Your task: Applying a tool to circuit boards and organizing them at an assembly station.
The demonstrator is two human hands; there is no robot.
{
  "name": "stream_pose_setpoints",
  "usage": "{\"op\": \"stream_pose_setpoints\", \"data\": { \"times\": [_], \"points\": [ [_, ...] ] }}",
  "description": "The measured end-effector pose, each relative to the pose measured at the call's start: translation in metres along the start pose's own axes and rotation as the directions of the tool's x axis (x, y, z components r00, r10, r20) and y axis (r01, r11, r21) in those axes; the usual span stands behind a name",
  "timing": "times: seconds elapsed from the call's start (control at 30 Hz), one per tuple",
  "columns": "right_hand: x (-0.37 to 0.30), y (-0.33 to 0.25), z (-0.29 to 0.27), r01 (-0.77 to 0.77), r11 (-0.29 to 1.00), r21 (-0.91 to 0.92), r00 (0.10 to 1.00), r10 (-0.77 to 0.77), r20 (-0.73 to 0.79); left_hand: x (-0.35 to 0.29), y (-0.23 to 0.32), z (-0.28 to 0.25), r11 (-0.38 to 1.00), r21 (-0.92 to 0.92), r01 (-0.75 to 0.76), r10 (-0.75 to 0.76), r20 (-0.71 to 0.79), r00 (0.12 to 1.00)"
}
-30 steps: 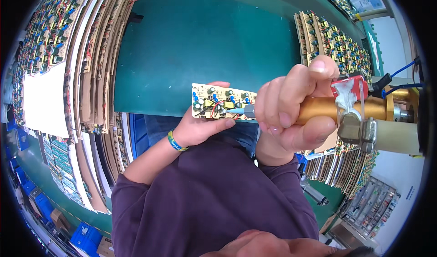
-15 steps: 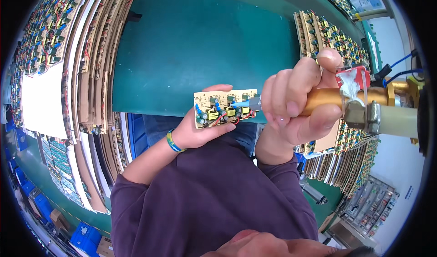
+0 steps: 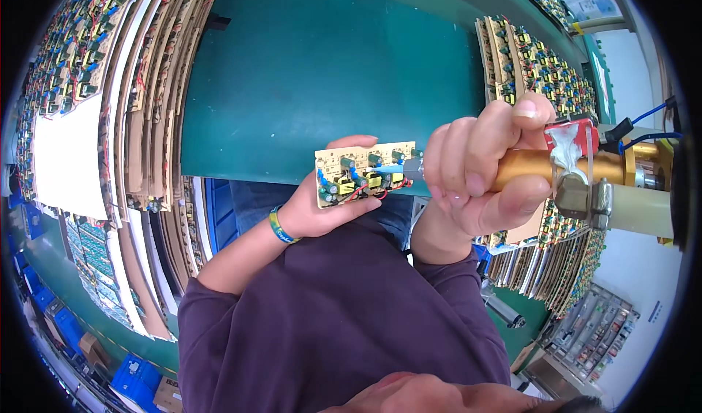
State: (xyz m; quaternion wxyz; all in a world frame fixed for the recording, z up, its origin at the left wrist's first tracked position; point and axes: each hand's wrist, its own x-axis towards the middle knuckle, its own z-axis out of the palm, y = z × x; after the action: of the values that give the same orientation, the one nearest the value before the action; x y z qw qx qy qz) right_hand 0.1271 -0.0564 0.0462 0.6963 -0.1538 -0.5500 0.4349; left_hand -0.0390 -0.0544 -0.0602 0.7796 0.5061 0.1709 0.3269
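Note:
In front of my body, my left hand (image 3: 319,210) grips a tan circuit board panel (image 3: 330,161) by its left end, thumb below and fingers behind the upper edge. Green and blue parts, yellow transformers and red wires stand on its face. My right hand (image 3: 475,164) is wrapped round a gold-coloured glue dispensing valve (image 3: 528,167) with a red and white-smeared block on it. Its blue tapered nozzle (image 3: 387,169) points left at the board, the tip among the upper parts. Whether the tip touches the board I cannot tell.
Stacks of populated boards with cardboard between them stand at the left (image 3: 157,91) and the right (image 3: 537,62) of the green bench (image 3: 329,69). Blue cables (image 3: 647,106) and a pale cylinder (image 3: 636,212) adjoin the valve. Blue bins (image 3: 137,384) sit at lower left.
The board in my left hand has shifted slightly right. My right hand and the valve have moved a little right and down, the nozzle tip staying over nearly the same part of the board.

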Motion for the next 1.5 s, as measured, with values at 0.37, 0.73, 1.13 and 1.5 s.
{"op": "stream_pose_setpoints", "data": {
  "times": [0.37, 0.73, 1.13, 1.5],
  "points": [
    [0.000, -0.003, 0.002, -0.032, 0.999, 0.006, 0.999, 0.032, -0.009, -0.001, -0.005, -0.002, 0.998, 0.050, -0.036, 0.037, -0.010, 0.999],
    [0.003, -0.005, 0.015, -0.070, 0.996, 0.046, 0.997, 0.070, 0.020, 0.004, -0.010, 0.001, 0.991, 0.135, -0.010, 0.004, 0.044, 0.999],
    [0.001, 0.000, 0.017, -0.053, 0.998, 0.032, 0.999, 0.053, -0.004, 0.006, -0.011, 0.002, 0.987, 0.159, -0.026, 0.020, 0.041, 0.999],
    [0.001, -0.002, 0.019, -0.074, 0.997, 0.023, 0.997, 0.074, -0.010, 0.003, -0.015, 0.001, 0.989, 0.145, -0.030, 0.024, 0.047, 0.999]
  ]
}}
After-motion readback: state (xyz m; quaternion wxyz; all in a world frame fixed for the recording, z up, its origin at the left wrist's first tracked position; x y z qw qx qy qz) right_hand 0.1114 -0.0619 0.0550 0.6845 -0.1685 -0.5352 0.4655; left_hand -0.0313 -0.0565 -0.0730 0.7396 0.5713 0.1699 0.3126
